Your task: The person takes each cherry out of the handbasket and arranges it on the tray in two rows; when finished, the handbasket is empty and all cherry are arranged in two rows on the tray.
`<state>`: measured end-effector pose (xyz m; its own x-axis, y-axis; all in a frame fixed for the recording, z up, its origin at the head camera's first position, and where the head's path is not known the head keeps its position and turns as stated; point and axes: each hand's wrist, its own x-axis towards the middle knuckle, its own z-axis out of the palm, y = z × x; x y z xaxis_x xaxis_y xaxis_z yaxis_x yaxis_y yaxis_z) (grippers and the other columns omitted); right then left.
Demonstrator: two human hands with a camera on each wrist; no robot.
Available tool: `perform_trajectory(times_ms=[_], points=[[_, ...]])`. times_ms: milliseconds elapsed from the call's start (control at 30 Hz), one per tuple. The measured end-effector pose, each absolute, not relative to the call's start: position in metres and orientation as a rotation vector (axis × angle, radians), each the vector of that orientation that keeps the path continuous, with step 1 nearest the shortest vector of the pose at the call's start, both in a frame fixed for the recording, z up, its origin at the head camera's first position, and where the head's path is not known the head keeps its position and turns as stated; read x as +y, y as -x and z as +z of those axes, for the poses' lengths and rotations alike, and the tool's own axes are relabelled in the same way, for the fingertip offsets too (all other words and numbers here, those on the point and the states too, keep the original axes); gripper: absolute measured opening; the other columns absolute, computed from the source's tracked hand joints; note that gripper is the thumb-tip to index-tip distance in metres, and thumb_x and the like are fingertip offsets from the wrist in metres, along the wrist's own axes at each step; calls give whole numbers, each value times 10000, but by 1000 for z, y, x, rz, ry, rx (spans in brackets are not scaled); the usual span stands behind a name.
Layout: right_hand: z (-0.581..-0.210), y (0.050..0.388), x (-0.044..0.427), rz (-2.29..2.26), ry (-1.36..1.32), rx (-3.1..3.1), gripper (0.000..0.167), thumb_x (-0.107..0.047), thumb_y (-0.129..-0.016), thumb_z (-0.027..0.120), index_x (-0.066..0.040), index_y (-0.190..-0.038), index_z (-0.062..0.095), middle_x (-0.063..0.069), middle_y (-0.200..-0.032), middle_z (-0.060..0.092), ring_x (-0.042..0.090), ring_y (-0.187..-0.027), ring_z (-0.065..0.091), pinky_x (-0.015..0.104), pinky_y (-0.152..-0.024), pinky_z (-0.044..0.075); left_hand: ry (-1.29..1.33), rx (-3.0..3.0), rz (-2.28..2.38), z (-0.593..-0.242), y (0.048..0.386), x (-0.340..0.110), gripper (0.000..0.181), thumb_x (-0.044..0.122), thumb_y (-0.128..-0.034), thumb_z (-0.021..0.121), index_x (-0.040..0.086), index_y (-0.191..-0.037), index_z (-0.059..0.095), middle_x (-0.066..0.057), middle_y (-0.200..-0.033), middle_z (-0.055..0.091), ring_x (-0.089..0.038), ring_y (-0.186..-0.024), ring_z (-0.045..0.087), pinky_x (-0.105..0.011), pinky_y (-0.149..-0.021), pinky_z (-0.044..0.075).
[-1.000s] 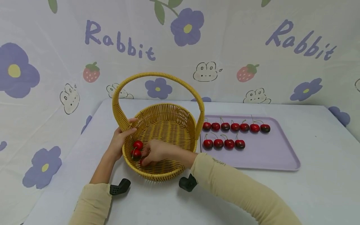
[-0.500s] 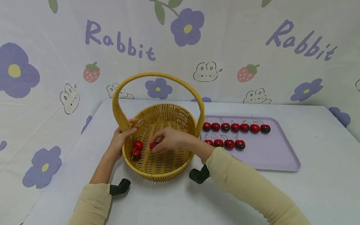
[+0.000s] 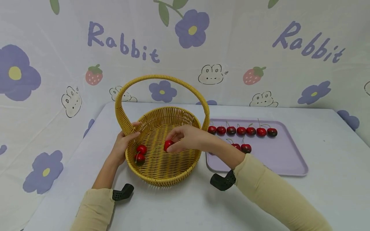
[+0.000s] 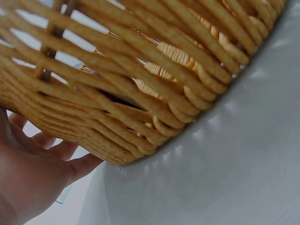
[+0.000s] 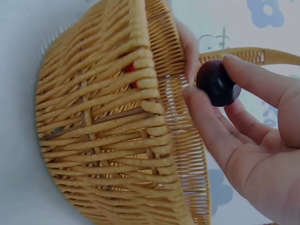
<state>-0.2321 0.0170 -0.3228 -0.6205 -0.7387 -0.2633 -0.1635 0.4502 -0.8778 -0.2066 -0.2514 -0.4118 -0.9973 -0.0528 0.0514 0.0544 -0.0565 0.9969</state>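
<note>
My right hand [image 3: 189,138] pinches a cherry [image 3: 168,145] between thumb and fingers over the basket's inside. In the right wrist view that cherry [image 5: 217,83] looks dark and round, above the rim. On the left, my left hand [image 3: 121,146] grips the yellow wicker basket [image 3: 164,183] by its rim at the foot of the handle. Two red cherries [image 3: 141,149] lie together inside, near the left wall. The left wrist view has the fingers [image 4: 84,165] of that hand against the woven side.
To the right of the basket lies a lilac tray [image 3: 277,160]. A back row of several cherries [image 3: 241,131] lines it; my right forearm partly hides a front row [image 3: 246,148]. The basket's tall handle [image 3: 162,77] arches over the opening.
My right hand has lifted the cherry from the basket's lower left and carried it right and up. The left hand and the basket stay in place.
</note>
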Motion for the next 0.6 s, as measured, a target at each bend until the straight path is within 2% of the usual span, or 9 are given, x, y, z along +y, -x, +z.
perform_trajectory(times_ms=[100,300,600], points=[[-320,228,25,-1245,708,1938,312,-173,-853,732,-94,-1139,636,116,-1005,615,278,-943,644,409,-865,496,4,-2107,-2232,-412,206,-251,441,88,-972,483,-17,-1389,386,-146,-1431,344,-284,-1253,358,-443,-1064,234],[-317,222,41,-1379,609,1716,370,-57,-888,660,-38,-1254,605,151,-1134,613,286,-1008,640,452,-917,448,6,-2112,-2237,-411,206,-251,436,104,-973,491,1,-1387,402,-137,-1431,337,-275,-1255,354,-452,-1071,224],[-316,218,56,-1466,563,1609,389,-4,-905,621,18,-1288,554,171,-1185,596,298,-1068,609,444,-934,430,-1,-2110,-2241,-411,206,-251,423,94,-976,481,14,-1384,410,-142,-1426,340,-282,-1252,358,-450,-1071,228]])
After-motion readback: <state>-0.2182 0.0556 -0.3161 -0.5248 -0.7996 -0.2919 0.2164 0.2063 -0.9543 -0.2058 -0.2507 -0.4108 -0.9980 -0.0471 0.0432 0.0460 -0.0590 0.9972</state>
